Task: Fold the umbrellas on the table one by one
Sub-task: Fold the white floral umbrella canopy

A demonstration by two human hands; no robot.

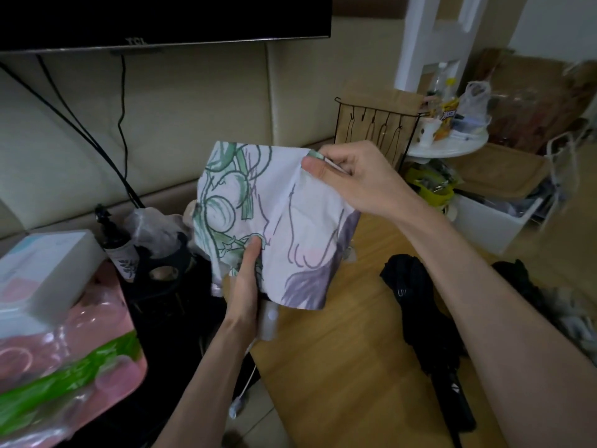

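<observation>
Head view, sole camera. The person is holding the patterned umbrella (290,221) up in the air over the near-left edge of the wooden table (339,367); it is not resting on the surface.

The left hand (245,279) is gripping the gathered canopy just above the white handle (269,321). The thumb is lying flat along the cloth and the fingers are curling round behind. Judged purpose: steadying the shaft while the fabric is being worked.

The right hand (358,179) is pinching the upper edge of one panel between thumb and forefinger, with the remaining fingers curled in. The panel is stretching taut towards the right, apparently so that a pleat is laid flat before wrapping.

A thin cord (247,381) is hanging from the handle.

The black umbrella (416,318) is lying on the table to the right, loosely bundled and well apart from both hands, evidently awaiting its turn.

Assessment: the patterned umbrella's pleating is under way, with no closure strap visibly fastened
</observation>
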